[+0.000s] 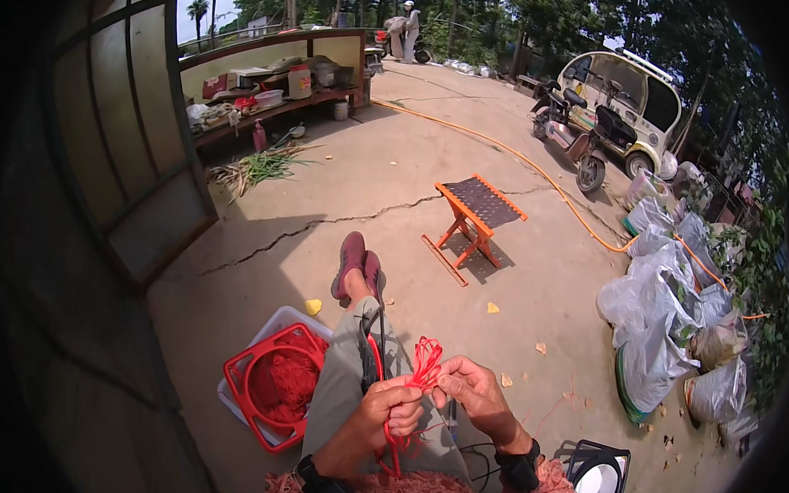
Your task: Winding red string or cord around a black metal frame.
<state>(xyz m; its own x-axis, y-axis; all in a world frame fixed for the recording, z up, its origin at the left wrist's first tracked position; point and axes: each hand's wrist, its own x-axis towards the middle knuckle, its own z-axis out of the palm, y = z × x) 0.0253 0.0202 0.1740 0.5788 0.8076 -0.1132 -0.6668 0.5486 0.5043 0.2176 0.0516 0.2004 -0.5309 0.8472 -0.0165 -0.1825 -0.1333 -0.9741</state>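
Note:
A looped bundle of shiny red cord (427, 360) stands up between my two hands, above my lap. My left hand (390, 412) is closed in a fist around the lower part of the bundle, and red strands hang beneath it. With thumb and fingertips together, my right hand (471, 390) pinches at the base of the loops, right beside the left. A thicker red strip (377, 356) runs over my leg next to a black strap. To my left, a red plastic basket (236, 374) holds a heap of red netting or cord (291, 380) and sits in a pale tub (286, 318).
An orange folding stool (480, 202) stands ahead. Filled white sacks (654, 324) line the right side, with a scooter (573, 136) and a small white vehicle (637, 108) behind. An orange hose (495, 143) crosses the cracked concrete. A black-framed item (598, 470) lies near my right arm.

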